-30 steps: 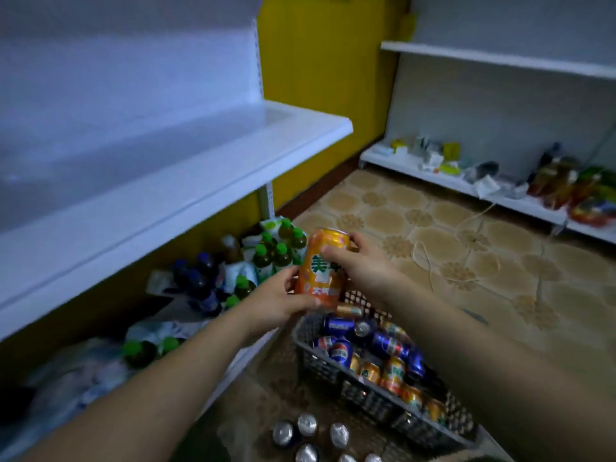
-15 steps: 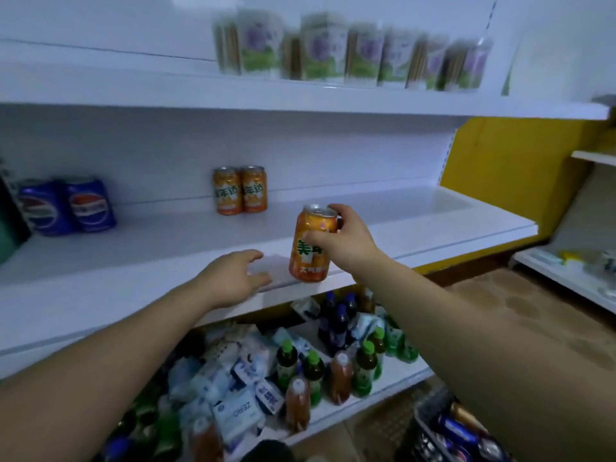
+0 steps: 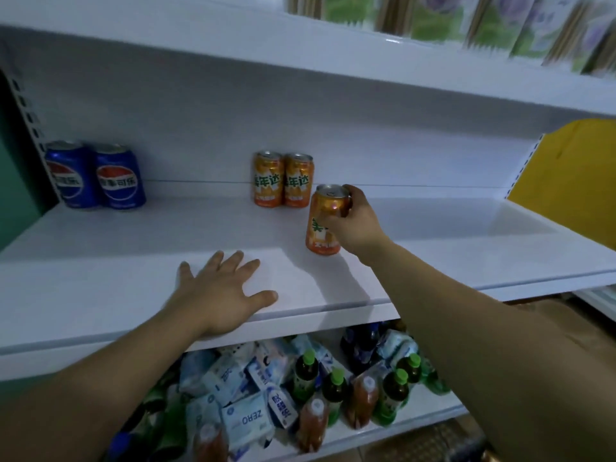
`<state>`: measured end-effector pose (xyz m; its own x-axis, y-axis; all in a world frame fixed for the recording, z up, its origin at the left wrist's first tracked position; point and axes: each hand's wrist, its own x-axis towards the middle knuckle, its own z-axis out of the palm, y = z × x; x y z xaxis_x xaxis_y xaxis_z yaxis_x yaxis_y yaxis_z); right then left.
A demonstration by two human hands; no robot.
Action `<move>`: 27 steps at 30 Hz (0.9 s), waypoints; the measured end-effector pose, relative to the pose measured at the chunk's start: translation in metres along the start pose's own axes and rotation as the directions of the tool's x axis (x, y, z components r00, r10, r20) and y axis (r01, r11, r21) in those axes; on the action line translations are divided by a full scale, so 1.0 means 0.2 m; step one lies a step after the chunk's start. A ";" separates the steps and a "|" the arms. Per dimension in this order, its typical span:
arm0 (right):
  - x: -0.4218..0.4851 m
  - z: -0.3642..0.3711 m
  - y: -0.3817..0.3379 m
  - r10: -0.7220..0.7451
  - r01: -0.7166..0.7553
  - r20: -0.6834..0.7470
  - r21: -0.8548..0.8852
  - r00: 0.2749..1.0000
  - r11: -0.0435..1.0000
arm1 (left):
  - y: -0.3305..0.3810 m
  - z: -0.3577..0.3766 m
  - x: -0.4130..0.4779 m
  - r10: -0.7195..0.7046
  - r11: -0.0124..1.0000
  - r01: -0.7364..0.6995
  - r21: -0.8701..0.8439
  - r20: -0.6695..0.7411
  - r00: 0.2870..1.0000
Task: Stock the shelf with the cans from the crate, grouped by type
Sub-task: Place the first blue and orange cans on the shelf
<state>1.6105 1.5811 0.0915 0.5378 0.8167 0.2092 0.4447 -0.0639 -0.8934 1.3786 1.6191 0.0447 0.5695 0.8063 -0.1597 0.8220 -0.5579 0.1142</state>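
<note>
Shelf [image 3: 433,235] is white painted metal, smooth, slightly glossy, with a rolled front lip. There's a perforated upright [image 3: 23,105] at its left end and a yellow wall [image 3: 573,168] past its right end. Above it, the upper shelf [image 3: 233,38] carries blurred green-and-purple cartons [image 3: 466,21]. Below it, the lower shelf [image 3: 430,411] holds green-capped bottles [image 3: 305,375] and soft white-blue packs [image 3: 246,421] in a heap.

Your right hand [image 3: 355,225] has its grip clamped on the held orange can [image 3: 321,235], fingers round the top rim. The can leans slightly, mid-depth on the shelf, just in front and right of the two orange cans [image 3: 268,180], which stand touching each other by the back panel. Cannot tell if its base touches the board.

At far left, two blue cans [image 3: 120,178] stand together, well apart from the orange ones.

Your left hand [image 3: 220,295] lies flat near the front edge, fingers spread, grip apart, holding nothing.

All cans are cylindrical with shiny metal tops.
</note>
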 end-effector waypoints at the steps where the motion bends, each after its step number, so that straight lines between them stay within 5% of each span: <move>1: 0.06 0.01 0.02 -0.012 0.012 0.003 -0.025 1.000 1.000 | 0.00 0.00 0.00 0.002 1.000 -0.002 0.000 -0.001 1.000; 7: 0.35 0.02 0.10 0.055 -0.067 -0.054 -0.253 0.997 0.965 | -0.01 0.01 0.00 -0.002 1.000 0.002 -0.015 0.002 1.000; 27: 0.67 0.18 0.23 0.075 -0.123 -0.180 -0.272 0.981 0.954 | 0.00 0.02 0.00 0.016 1.000 -0.016 -0.022 -0.010 1.000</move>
<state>1.6767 1.7088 0.0642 0.6900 0.6927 0.2098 0.5529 -0.3173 -0.7704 1.3776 1.6181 0.0415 0.5827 0.7990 -0.1484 0.8122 -0.5667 0.1383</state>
